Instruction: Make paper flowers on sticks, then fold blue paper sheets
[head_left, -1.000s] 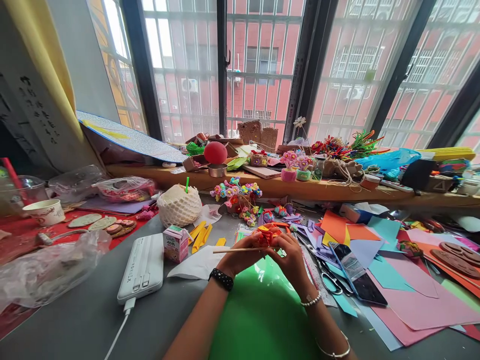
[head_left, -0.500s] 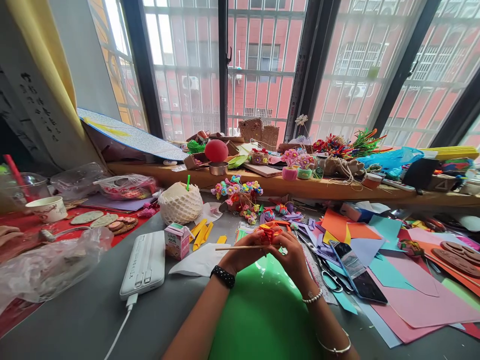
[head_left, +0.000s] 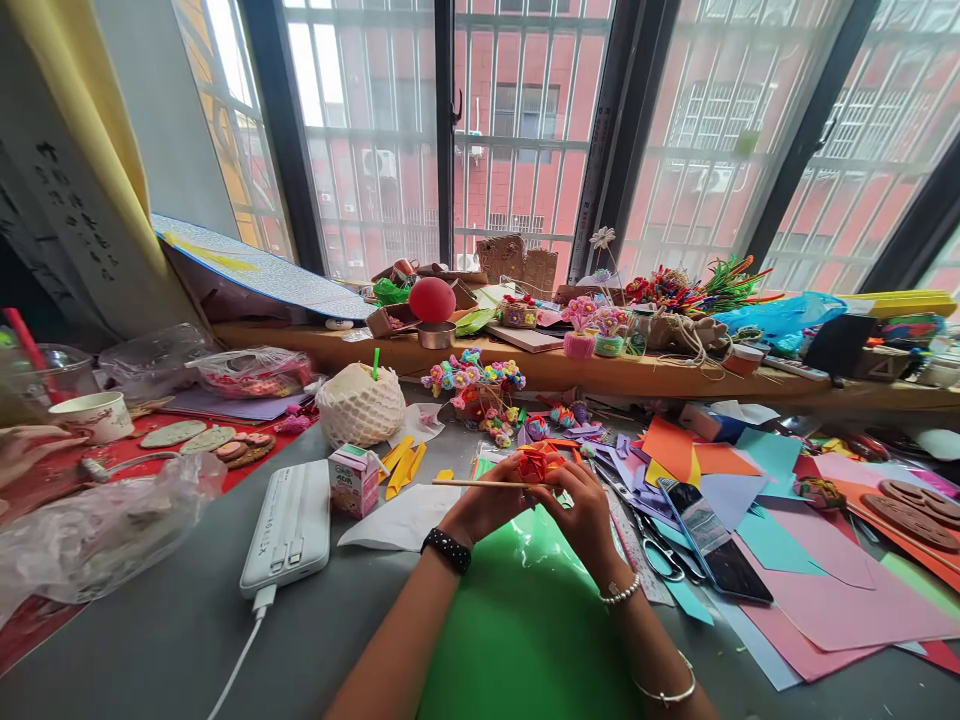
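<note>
Above the glossy green paper sheet (head_left: 517,620), my left hand (head_left: 487,505) pinched the thin wooden stick (head_left: 480,484) while my right hand (head_left: 581,510) pinched the red-orange folded paper flower (head_left: 536,464); best kept snug, wrapped evenly.

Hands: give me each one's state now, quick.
Left hand: closed on the wooden stick.
Right hand: closed on the red paper flower.

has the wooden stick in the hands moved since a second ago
Yes. The wooden stick has risen slightly away from the person, its tip now closer to the small carton.
</note>
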